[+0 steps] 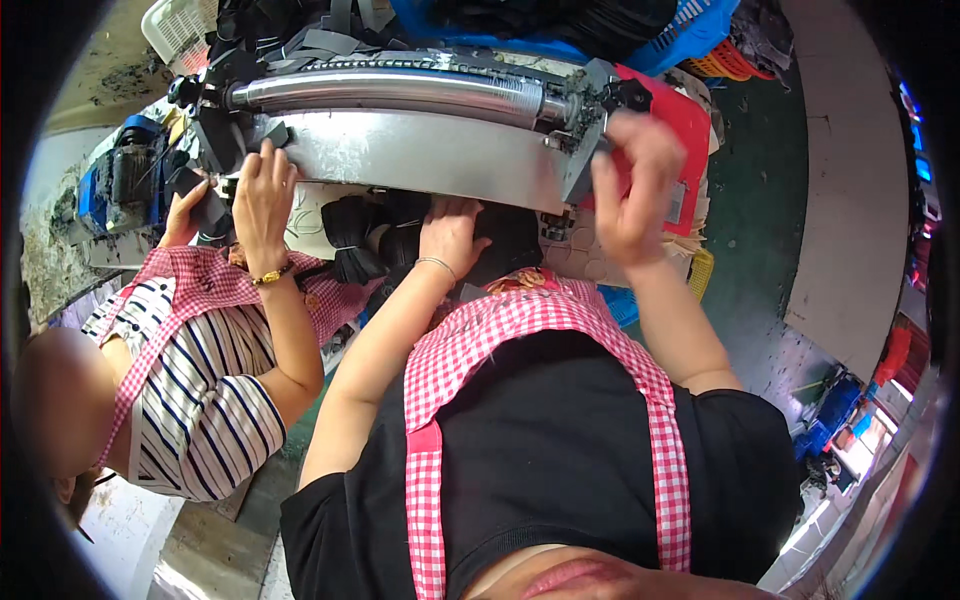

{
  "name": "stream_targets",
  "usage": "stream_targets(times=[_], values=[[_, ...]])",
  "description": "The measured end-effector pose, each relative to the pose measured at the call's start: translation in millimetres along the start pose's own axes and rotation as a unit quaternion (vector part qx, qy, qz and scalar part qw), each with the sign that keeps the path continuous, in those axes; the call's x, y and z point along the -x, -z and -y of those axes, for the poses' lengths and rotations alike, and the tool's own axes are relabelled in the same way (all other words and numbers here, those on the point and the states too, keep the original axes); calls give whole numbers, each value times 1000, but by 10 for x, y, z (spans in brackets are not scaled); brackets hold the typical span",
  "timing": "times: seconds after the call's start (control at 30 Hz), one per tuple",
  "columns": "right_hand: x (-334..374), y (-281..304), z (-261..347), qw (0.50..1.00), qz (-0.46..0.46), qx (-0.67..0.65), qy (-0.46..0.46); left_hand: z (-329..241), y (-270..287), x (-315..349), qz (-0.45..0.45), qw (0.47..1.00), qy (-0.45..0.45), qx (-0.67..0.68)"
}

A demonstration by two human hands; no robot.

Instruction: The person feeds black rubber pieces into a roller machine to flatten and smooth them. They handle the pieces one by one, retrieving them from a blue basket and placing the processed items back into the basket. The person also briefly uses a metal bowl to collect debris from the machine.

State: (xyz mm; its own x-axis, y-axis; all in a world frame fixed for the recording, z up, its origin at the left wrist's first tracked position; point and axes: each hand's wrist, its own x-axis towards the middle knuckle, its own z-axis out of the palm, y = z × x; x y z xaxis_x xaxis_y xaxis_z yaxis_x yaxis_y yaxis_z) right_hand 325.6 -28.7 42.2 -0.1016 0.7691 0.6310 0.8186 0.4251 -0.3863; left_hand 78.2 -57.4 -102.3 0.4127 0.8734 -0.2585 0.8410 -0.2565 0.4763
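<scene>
The dark pieces (400, 235) lie under the machine's steel plate (420, 150), beneath the flat-pressed left hand (452, 232); hold them flat while the right hand (630, 190), curled near the black knob (628, 95), grip unclear, works steadily.

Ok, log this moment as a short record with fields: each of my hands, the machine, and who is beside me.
left hand: resting on black pieces under the metal plate
right hand: raised at the roller's right end, blurred
machine: steel roller above a flat metal plate
co-worker: person in a striped shirt on the left, hands at the plate's left end
</scene>
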Motion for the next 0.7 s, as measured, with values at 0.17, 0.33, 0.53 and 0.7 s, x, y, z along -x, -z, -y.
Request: stream_targets(times=[0.17,0.33,0.53,0.7], values=[[-468,178,-472,982,178,-62,-22,-12,6,-7,25,999,16,15],[-619,284,-496,974,221,-39,12,43,-44,-24,41,998,25,27],[-562,246,-477,978,204,-1,29,66,-65,-14,27,999,8,31],[-477,130,-385,984,162,67,-20,66,-79,-35,31,999,5,21]])
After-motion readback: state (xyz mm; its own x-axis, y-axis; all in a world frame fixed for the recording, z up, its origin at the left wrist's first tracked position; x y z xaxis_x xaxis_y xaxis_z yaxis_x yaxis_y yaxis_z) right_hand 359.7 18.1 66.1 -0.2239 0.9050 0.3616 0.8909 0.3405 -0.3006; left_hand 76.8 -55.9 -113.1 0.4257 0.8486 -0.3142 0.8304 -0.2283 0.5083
